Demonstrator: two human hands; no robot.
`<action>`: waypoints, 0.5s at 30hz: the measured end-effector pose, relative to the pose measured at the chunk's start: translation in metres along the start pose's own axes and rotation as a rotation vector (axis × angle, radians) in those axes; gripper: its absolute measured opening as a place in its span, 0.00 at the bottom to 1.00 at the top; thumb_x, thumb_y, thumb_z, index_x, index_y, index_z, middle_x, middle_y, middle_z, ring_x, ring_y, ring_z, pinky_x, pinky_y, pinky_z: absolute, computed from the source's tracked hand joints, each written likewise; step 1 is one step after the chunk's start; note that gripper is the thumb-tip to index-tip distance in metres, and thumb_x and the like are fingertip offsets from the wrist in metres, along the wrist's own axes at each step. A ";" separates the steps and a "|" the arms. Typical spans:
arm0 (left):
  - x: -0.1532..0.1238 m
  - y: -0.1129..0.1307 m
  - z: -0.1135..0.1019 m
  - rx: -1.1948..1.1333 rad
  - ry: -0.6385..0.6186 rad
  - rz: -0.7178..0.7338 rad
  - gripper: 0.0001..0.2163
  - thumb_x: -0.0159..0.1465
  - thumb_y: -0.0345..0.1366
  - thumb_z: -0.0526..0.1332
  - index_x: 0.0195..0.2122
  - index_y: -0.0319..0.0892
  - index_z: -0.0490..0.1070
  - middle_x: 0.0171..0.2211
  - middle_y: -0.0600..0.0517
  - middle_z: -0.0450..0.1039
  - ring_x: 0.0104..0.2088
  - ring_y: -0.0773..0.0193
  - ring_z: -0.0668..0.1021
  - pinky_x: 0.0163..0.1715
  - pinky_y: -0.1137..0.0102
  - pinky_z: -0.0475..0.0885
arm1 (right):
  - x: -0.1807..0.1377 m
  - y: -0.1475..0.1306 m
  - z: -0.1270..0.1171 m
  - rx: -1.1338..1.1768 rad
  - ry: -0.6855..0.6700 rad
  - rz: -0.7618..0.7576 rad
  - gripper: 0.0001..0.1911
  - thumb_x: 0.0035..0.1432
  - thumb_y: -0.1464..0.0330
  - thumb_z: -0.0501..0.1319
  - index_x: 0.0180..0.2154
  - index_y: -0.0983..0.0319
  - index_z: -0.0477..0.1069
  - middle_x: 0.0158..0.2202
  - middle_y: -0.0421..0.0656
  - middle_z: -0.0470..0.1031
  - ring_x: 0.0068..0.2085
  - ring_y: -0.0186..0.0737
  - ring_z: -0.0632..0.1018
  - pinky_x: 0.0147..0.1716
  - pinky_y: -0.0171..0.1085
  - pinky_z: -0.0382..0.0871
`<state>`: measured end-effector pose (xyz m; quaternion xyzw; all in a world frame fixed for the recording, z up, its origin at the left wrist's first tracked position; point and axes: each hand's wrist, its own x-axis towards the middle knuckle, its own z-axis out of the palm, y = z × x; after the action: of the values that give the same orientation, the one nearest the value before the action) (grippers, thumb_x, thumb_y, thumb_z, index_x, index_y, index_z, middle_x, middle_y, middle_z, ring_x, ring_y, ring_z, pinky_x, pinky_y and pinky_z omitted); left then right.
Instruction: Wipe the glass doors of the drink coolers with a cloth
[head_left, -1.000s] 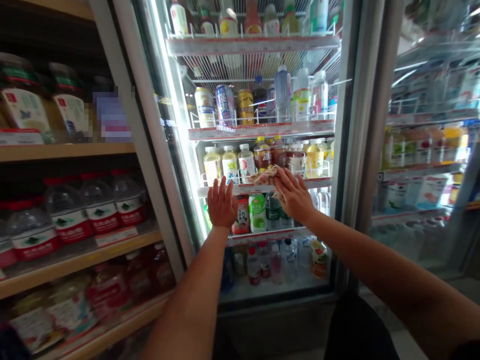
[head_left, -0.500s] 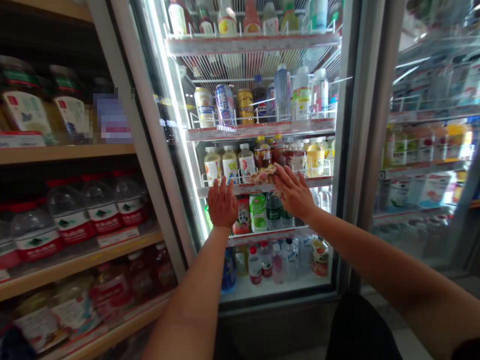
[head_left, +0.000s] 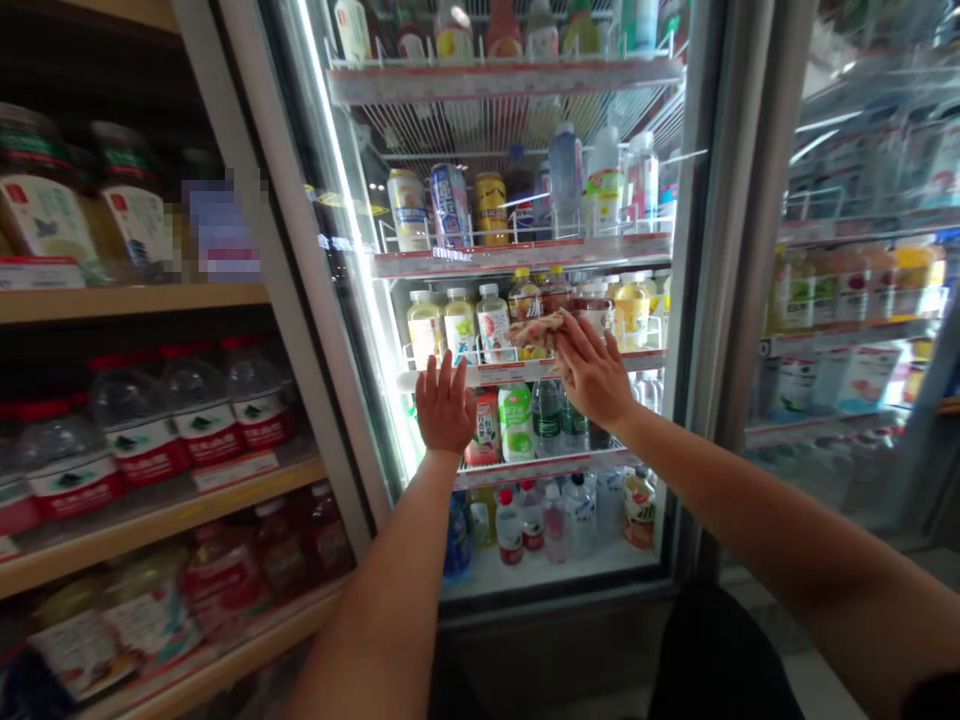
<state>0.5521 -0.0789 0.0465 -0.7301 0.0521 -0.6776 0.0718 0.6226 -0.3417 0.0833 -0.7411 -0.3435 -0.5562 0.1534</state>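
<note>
My left hand (head_left: 445,405) lies flat with fingers spread, seemingly against the glass door (head_left: 525,125) of a lit drinks fridge. Under the outstretched fingers of my right hand (head_left: 596,372) is a crumpled, pale patterned cloth (head_left: 537,330), pressed to the same glass in front of the juice bottles. Part of the cloth is hidden by the fingers. Behind the glass, between my hands, stand small juice bottles (head_left: 493,325) and a green-and-white bottle (head_left: 516,420).
Wooden shelves (head_left: 135,303) at left carry large bottles (head_left: 135,425) with red caps. A metal door frame (head_left: 739,280) runs down the right side, with another glass-fronted fridge (head_left: 847,390) beyond it. My dark-clothed leg (head_left: 724,660) is at the bottom.
My right hand and the cloth have moved slightly up and to the right over the glass. My left hand stays in nearly the same place.
</note>
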 end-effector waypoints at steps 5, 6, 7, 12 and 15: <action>-0.001 -0.001 0.001 -0.022 -0.006 -0.014 0.24 0.70 0.35 0.51 0.67 0.43 0.59 0.68 0.45 0.56 0.72 0.57 0.49 0.70 0.54 0.48 | -0.004 0.003 0.000 -0.013 0.040 0.050 0.30 0.67 0.69 0.51 0.69 0.59 0.54 0.71 0.46 0.52 0.70 0.50 0.57 0.67 0.56 0.51; -0.001 -0.001 0.001 -0.032 -0.011 -0.021 0.24 0.70 0.35 0.51 0.67 0.43 0.59 0.68 0.45 0.56 0.72 0.57 0.50 0.70 0.54 0.48 | -0.008 0.004 0.000 -0.013 0.040 0.040 0.30 0.67 0.69 0.51 0.69 0.58 0.52 0.71 0.46 0.53 0.70 0.50 0.58 0.67 0.56 0.51; -0.001 -0.001 0.001 -0.040 -0.018 -0.028 0.24 0.70 0.36 0.50 0.67 0.43 0.59 0.68 0.45 0.56 0.72 0.57 0.50 0.70 0.53 0.48 | -0.011 0.005 0.001 -0.012 0.038 0.028 0.31 0.68 0.69 0.51 0.70 0.57 0.51 0.71 0.45 0.53 0.70 0.50 0.58 0.67 0.56 0.51; -0.002 -0.002 0.002 -0.061 -0.021 -0.042 0.24 0.70 0.36 0.50 0.67 0.44 0.59 0.68 0.46 0.56 0.72 0.57 0.50 0.70 0.53 0.47 | -0.016 0.010 0.003 -0.009 0.035 0.011 0.34 0.67 0.68 0.52 0.71 0.55 0.46 0.72 0.43 0.52 0.71 0.50 0.56 0.68 0.57 0.48; -0.002 -0.002 0.002 -0.057 -0.010 -0.036 0.24 0.70 0.35 0.51 0.67 0.44 0.59 0.68 0.46 0.56 0.72 0.57 0.50 0.70 0.53 0.47 | -0.017 0.010 0.004 -0.007 0.042 0.025 0.34 0.67 0.69 0.52 0.71 0.56 0.45 0.72 0.44 0.51 0.71 0.50 0.56 0.68 0.57 0.48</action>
<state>0.5535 -0.0768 0.0451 -0.7359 0.0580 -0.6735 0.0392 0.6299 -0.3520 0.0679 -0.7342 -0.3288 -0.5707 0.1649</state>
